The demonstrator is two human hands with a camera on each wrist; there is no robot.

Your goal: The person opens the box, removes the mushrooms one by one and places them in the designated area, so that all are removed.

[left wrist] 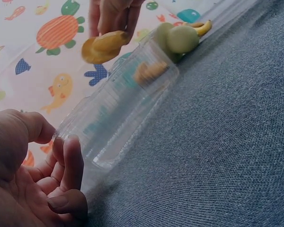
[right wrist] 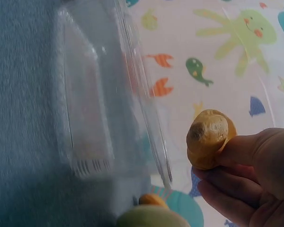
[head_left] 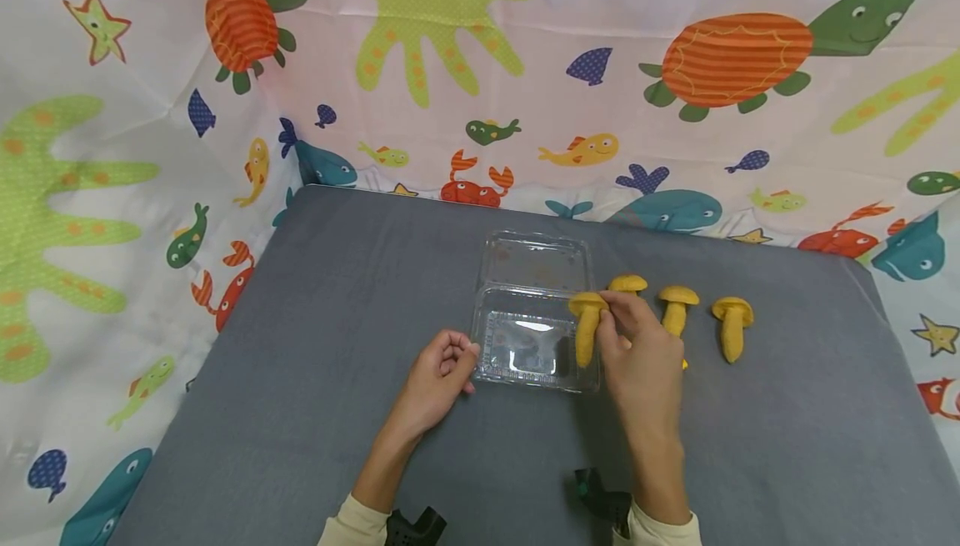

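Observation:
A clear plastic clamshell box lies opened on the grey cloth, its lid folded back on the far side. My left hand pinches the near left edge of the box between thumb and fingers, the other fingers curled. In my right hand, thumb and fingertips hold a yellow mushroom by its cap, stem down, above the right side of the box. The right wrist view shows this mushroom end-on, apart from the box rim.
To the right lie more yellow mushrooms: one partly hidden, one behind the hand and one farther right. Round green things and a yellow curved piece show beyond the box. A printed curtain borders the table.

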